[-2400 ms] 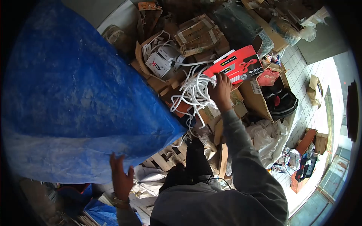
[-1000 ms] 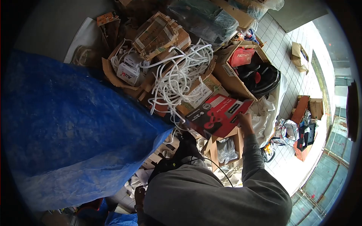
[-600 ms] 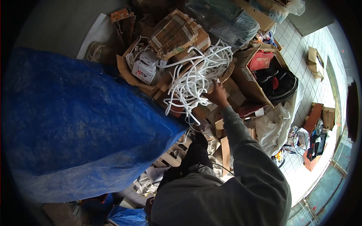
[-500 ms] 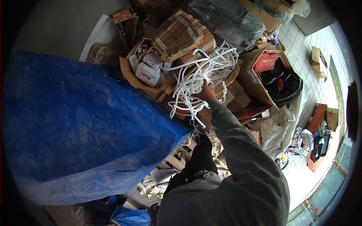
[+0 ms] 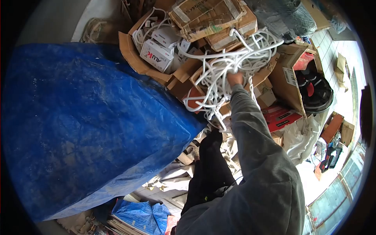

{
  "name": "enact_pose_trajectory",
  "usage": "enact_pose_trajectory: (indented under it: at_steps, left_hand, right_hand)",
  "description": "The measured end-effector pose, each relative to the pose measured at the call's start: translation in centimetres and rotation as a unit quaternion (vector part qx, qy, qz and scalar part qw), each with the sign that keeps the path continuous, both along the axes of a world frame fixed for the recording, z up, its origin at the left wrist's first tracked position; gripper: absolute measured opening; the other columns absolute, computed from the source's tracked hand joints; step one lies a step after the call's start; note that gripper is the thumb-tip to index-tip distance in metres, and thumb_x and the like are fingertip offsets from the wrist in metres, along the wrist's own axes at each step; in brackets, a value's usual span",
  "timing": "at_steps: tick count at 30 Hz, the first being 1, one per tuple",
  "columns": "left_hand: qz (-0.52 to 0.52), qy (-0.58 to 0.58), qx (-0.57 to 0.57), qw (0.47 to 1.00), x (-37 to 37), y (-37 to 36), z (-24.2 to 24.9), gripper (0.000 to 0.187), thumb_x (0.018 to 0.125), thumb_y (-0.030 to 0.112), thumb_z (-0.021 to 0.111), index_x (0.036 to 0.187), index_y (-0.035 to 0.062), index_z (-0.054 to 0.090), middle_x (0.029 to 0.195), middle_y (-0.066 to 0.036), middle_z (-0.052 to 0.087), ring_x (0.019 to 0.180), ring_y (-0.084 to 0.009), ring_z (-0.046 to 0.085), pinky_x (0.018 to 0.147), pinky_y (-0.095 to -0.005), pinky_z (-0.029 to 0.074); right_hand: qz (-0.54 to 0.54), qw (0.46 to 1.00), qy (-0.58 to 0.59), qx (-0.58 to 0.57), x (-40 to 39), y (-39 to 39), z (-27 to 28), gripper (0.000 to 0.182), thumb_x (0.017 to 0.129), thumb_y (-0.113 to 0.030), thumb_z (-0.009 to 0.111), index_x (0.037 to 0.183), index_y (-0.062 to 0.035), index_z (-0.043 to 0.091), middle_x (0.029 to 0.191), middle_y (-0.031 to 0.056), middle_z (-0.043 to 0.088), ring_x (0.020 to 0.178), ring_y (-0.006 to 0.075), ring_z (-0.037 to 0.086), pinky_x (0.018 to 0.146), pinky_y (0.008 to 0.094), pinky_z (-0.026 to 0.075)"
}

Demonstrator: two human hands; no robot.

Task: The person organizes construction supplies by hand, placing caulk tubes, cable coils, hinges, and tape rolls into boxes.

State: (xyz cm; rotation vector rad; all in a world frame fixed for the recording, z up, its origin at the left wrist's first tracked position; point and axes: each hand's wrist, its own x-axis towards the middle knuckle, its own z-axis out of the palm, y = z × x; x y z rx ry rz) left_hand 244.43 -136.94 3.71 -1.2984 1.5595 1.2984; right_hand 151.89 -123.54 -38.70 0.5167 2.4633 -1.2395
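Note:
My right hand (image 5: 235,79) reaches into a tangle of white tubing (image 5: 219,70) heaped over an open cardboard box. It touches the tubing, and its fingers are hidden among the loops, so their grip cannot be made out. Some loops hang over the box's near side. Left of the tubing, an open carton (image 5: 135,58) holds white boxes (image 5: 156,54), one with red and black lettering. A taped brown box (image 5: 207,17) lies just behind. My left hand does not show.
A big blue tarp (image 5: 86,125) covers something on the left. To the right stand a cardboard box (image 5: 288,78) with a black item (image 5: 317,94) and a red box (image 5: 280,116). Pale crumpled sheeting (image 5: 176,176) lies near my legs. Blue sheeting (image 5: 143,215) covers a stack below.
The view has shifted and come closer to the boxes. My right hand has moved deeper into the tubing, and its fingers are now more hidden. More of the red box shows.

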Motion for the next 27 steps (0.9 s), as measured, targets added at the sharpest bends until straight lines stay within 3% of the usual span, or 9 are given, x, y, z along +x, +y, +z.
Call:
enact_pose_trajectory:
  at_steps: [6,8,9,10,11,14,20,26,27]
  left_hand:
    - [-0.03,0.023,0.045,0.998,-0.1,4.9,2.5,0.034,0.092,0.031,0.064,0.11,0.0019,0.065,0.099,-0.012,0.068,0.087,-0.0224,0.067,0.079,-0.0402,0.053]
    - [-0.027,-0.036,-0.219,0.975,-14.1,4.2,7.0,0.03,0.094,0.031,0.065,0.104,0.0033,0.067,0.097,-0.015,0.067,0.086,-0.0217,0.068,0.077,-0.0387,0.053]
    - [-0.243,0.106,-0.268,0.926,-16.1,2.5,7.3,0.024,0.095,0.024,0.062,0.108,0.0043,0.066,0.097,-0.013,0.067,0.081,-0.0207,0.068,0.07,-0.0356,0.054]
    - [0.09,-0.038,-0.152,0.983,-24.3,1.6,9.6,0.02,0.095,0.016,0.06,0.111,0.0048,0.065,0.096,-0.01,0.067,0.077,-0.0192,0.068,0.063,-0.0312,0.054]
    - [0.015,0.021,-0.176,0.984,-22.9,0.9,8.3,0.021,0.095,0.014,0.059,0.113,0.0044,0.064,0.096,-0.009,0.067,0.078,-0.0183,0.068,0.062,-0.03,0.054]
    - [0.172,-0.028,-0.126,0.977,-23.9,-0.8,6.2,0.024,0.095,0.013,0.058,0.116,0.0031,0.063,0.098,-0.009,0.067,0.083,-0.0183,0.07,0.062,-0.0291,0.055]
    - [0.039,-0.013,-0.106,0.994,-27.7,-2.9,3.5,0.029,0.098,0.02,0.056,0.122,0.0054,0.06,0.106,-0.01,0.069,0.091,-0.0193,0.071,0.067,-0.0304,0.055]
    - [0.029,0.015,-0.122,0.992,-28.7,-3.5,3.6,0.027,0.091,0.014,0.057,0.115,0.0032,0.064,0.096,-0.011,0.07,0.077,-0.0153,0.067,0.063,-0.0291,0.052]
    - [0.011,0.043,-0.135,0.99,-28.0,-3.5,3.3,0.028,0.091,0.015,0.057,0.115,0.003,0.064,0.096,-0.012,0.07,0.078,-0.0163,0.067,0.064,-0.0298,0.052]
  right_hand:
    - [-0.115,0.935,0.061,-0.328,-2.1,7.2,17.0,0.033,0.087,-0.02,0.068,0.112,0.0013,0.066,0.099,0.0084,0.068,0.087,0.0175,0.063,0.077,0.0343,0.052]
    - [-0.097,0.911,0.084,-0.392,-0.7,12.9,22.0,0.033,0.098,-0.026,0.058,0.121,-0.0022,0.061,0.105,0.005,0.064,0.09,0.0152,0.06,0.077,0.032,0.05]
    - [0.015,0.922,0.143,-0.359,-0.2,18.6,21.1,0.036,0.102,-0.032,0.052,0.12,-0.003,0.061,0.105,0.0061,0.065,0.091,0.0171,0.062,0.078,0.0327,0.051]
    - [0.105,0.931,0.194,-0.291,0.8,22.3,23.3,0.041,0.103,-0.037,0.048,0.121,-0.0029,0.061,0.105,0.0067,0.065,0.094,0.018,0.062,0.081,0.0326,0.05]
    - [-0.044,0.871,0.117,-0.476,2.2,27.6,21.8,0.039,0.103,-0.034,0.049,0.123,-0.0036,0.061,0.105,0.0066,0.065,0.096,0.018,0.061,0.085,0.0329,0.049]
    - [-0.152,0.916,0.149,-0.34,5.3,36.8,26.1,0.037,0.097,-0.03,0.059,0.124,-0.0039,0.061,0.11,0.0083,0.067,0.101,0.0204,0.063,0.092,0.0343,0.051]
    - [-0.321,0.889,0.164,-0.281,11.5,48.0,29.9,0.031,0.093,-0.022,0.061,0.117,-0.0039,0.065,0.105,0.0061,0.066,0.098,0.0191,0.061,0.092,0.0322,0.048]
    - [-0.224,0.914,0.226,-0.25,14.7,48.3,32.3,0.033,0.097,-0.025,0.056,0.122,-0.0035,0.057,0.112,0.0058,0.059,0.099,0.0168,0.057,0.091,0.0319,0.046]
    - [-0.083,0.95,0.301,-0.018,14.4,48.1,32.4,0.032,0.099,-0.026,0.053,0.121,-0.0029,0.058,0.11,0.0058,0.059,0.098,0.0168,0.056,0.09,0.0316,0.046]
